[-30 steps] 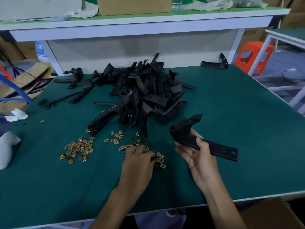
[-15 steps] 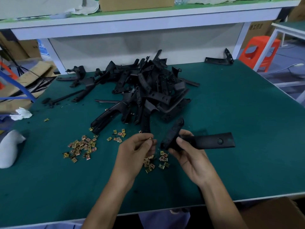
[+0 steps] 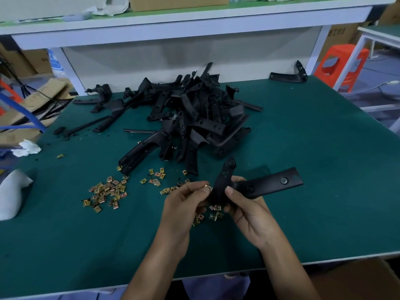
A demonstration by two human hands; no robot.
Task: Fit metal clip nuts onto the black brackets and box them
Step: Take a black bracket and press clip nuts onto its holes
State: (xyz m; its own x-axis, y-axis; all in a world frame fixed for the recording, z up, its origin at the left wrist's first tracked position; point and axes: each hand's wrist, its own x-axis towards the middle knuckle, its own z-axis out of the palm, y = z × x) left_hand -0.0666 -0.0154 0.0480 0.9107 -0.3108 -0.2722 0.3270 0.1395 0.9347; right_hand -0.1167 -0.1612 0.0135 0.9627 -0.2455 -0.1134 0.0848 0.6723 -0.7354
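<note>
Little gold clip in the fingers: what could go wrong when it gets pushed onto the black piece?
The left hand only pinches the small gold-coloured metal clip nut at its fingertips, so it may slip and drop among the loose gold clip nuts underneath. The right hand holds the black L-shaped bracket near its bend, so pushing could twist it and seat the clip crooked.

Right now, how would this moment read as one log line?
left hand pinches nut | right hand grips bracket | nut beside bracket | pile behind

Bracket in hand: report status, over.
Left hand pinches clip nut. Right hand grips bracket, nut beside its short arm. Loose nuts below, nothing between.
</note>
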